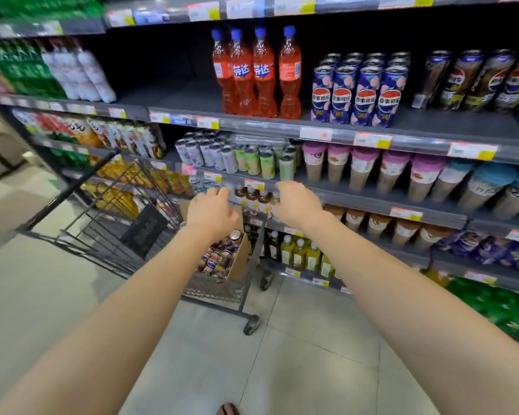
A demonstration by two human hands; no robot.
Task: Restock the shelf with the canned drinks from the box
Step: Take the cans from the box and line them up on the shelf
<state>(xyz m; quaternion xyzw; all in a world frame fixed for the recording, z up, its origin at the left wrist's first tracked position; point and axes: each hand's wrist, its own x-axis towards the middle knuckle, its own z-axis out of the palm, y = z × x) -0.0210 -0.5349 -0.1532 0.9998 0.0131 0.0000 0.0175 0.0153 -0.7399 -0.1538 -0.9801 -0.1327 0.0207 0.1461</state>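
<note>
Aisle restock, mid-reach: both my arms stretch straight out toward the cardboard box (242, 262) riding in the black cart (253, 253), where the canned drinks (219, 255) lie jumbled. My left hand (212, 209) hovers over the box, fingers loosely curled and empty. My right hand (297, 202) hangs just beside it, wrist bent, fingers drooping, holding nothing I can see. The step looks like fetching cans. Next I judge I must dip in, grip some and lift them to the shelf (252, 125) beside the blue cans (357, 94).
</note>
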